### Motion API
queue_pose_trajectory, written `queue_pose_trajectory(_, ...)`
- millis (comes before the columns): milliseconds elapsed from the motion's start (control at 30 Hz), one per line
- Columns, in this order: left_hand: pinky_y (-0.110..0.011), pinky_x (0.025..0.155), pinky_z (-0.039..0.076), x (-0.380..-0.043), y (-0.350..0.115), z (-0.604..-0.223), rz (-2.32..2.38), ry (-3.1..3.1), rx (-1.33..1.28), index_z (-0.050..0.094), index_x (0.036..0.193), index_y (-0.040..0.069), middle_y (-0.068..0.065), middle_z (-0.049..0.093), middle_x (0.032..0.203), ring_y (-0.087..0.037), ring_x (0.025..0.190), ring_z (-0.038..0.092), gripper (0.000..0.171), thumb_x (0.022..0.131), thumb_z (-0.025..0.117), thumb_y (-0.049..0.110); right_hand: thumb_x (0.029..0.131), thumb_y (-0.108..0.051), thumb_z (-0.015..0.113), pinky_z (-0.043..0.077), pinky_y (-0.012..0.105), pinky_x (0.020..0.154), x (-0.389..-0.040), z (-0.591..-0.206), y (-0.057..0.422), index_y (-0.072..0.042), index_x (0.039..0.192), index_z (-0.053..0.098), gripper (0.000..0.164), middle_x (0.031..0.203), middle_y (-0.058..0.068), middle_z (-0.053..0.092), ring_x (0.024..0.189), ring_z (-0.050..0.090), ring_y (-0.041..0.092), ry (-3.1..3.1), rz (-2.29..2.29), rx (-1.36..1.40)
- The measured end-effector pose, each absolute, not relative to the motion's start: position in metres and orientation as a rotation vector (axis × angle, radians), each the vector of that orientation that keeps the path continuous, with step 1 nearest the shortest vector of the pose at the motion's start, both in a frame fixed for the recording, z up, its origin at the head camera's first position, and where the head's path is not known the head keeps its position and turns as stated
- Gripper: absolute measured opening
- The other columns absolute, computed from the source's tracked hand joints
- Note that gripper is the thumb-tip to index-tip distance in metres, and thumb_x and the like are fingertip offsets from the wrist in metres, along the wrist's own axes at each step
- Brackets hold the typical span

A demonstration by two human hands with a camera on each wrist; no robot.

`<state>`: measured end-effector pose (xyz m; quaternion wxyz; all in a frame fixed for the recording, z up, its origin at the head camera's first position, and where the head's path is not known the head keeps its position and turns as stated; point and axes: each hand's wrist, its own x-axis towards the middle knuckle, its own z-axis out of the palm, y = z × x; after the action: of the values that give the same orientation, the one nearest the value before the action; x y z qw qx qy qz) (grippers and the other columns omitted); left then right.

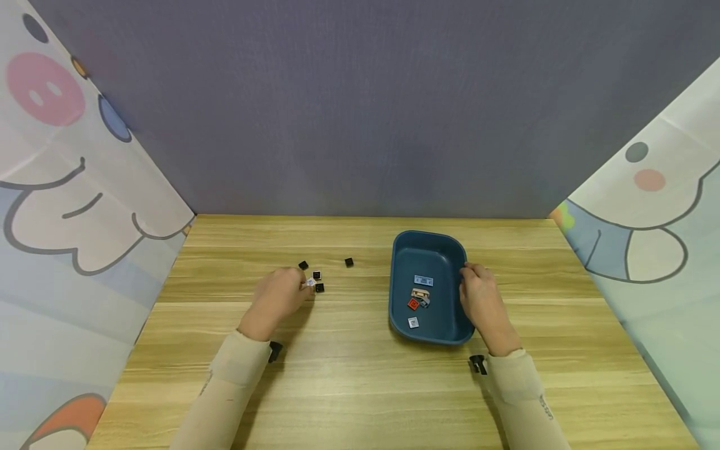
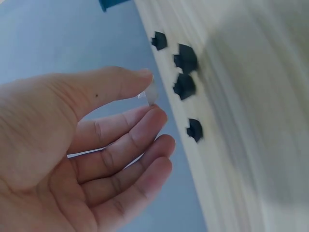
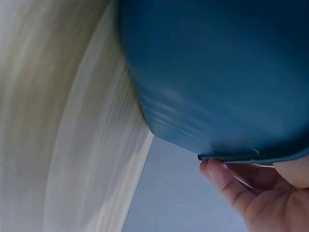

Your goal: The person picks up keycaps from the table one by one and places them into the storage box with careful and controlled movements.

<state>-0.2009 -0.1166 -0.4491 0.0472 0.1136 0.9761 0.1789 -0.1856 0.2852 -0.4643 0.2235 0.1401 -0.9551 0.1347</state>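
Between thumb and fingertip, my left hand pinches a small white building brick, held just above the table. Close to it on the table lie small black bricks, several in all, one of them farther right. My right hand grips the right rim of a blue plastic bin, fingers at the rim's edge in the right wrist view. Inside the bin are a light blue tile, a tan piece, a grey piece, a red brick and a white brick.
The wood-grain table meets a grey panel along its back edge. Cartoon-printed sheets stand at both sides. Black mounts show at both wrists.
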Motion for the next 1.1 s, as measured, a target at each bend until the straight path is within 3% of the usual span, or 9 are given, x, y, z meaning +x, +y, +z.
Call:
queue_pose_trajectory(267, -0.029, 0.055, 0.045, -0.2, -0.097, -0.434, 0.639, 2.954, 0.591, 0.076, 0.094, 0.008, 0.001, 0.068, 0.083, -0.011, 0.059, 0.05, 0.012, 0.09, 0.074, 0.019, 0.081, 0.017, 0.065, 0.051, 0.056, 0.084, -0.185, -0.463, 0.285, 0.019, 0.098, 0.065, 0.017, 0.108, 0.036, 0.062, 0.097, 0.061, 0.052, -2.637, 0.377, 0.398)
queue_pose_trajectory(500, -0.031, 0.063, 0.052, -0.199, -0.072, -0.417, 0.577, 2.997, 0.732, 0.077, 0.096, 0.011, 0.001, 0.069, 0.09, -0.011, 0.074, 0.061, 0.013, 0.091, 0.073, 0.022, 0.081, 0.017, 0.066, 0.05, 0.057, 0.085, -0.186, -0.463, 0.285, 0.019, 0.098, 0.064, 0.018, 0.108, 0.036, 0.062, 0.098, 0.06, 0.051, -2.639, 0.367, 0.409)
queue_pose_trajectory(633, -0.03, 0.06, 0.05, -0.201, -0.055, -0.41, 0.52, 2.994, 0.776, 0.076, 0.098, 0.011, 0.001, 0.067, 0.091, -0.011, 0.072, 0.06, 0.014, 0.093, 0.072, 0.023, 0.081, 0.017, 0.066, 0.05, 0.057, 0.086, -0.186, -0.463, 0.285, 0.019, 0.098, 0.064, 0.018, 0.108, 0.036, 0.062, 0.098, 0.06, 0.051, -2.638, 0.366, 0.41)
queue_pose_trajectory(733, -0.026, 0.054, 0.043, -0.204, -0.041, -0.407, 0.511, 2.976, 0.854, 0.072, 0.088, 0.012, 0.001, 0.062, 0.083, -0.01, 0.066, 0.052, 0.011, 0.094, 0.071, 0.022, 0.08, 0.017, 0.066, 0.05, 0.057, 0.086, -0.185, -0.463, 0.285, 0.019, 0.097, 0.064, 0.017, 0.107, 0.036, 0.062, 0.098, 0.06, 0.052, -2.628, 0.372, 0.413)
queue_pose_trajectory(833, -0.025, 0.05, 0.036, -0.207, -0.025, -0.407, 0.524, 2.964, 0.936, 0.063, 0.073, 0.016, 0.002, 0.053, 0.073, -0.009, 0.061, 0.044, 0.022, 0.093, 0.07, 0.02, 0.08, 0.018, 0.066, 0.05, 0.057, 0.085, -0.185, -0.462, 0.285, 0.02, 0.097, 0.064, 0.017, 0.106, 0.036, 0.062, 0.097, 0.06, 0.052, -2.619, 0.373, 0.415)
queue_pose_trajectory(933, -0.024, 0.049, 0.033, -0.207, -0.009, -0.408, 0.523, 2.94, 0.996, 0.057, 0.068, 0.017, 0.004, 0.049, 0.068, -0.009, 0.059, 0.042, 0.029, 0.094, 0.069, 0.021, 0.08, 0.018, 0.066, 0.051, 0.056, 0.084, -0.185, -0.462, 0.285, 0.02, 0.097, 0.064, 0.017, 0.107, 0.036, 0.062, 0.097, 0.061, 0.052, -2.624, 0.37, 0.41)
queue_pose_trajectory(1100, -0.022, 0.051, 0.04, -0.203, 0.019, -0.412, 0.526, 2.867, 1.078, 0.069, 0.085, 0.014, 0.006, 0.058, 0.075, -0.007, 0.061, 0.049, 0.016, 0.095, 0.07, 0.027, 0.081, 0.017, 0.066, 0.051, 0.056, 0.084, -0.185, -0.462, 0.284, 0.019, 0.098, 0.065, 0.017, 0.108, 0.036, 0.062, 0.097, 0.06, 0.052, -2.641, 0.367, 0.394)
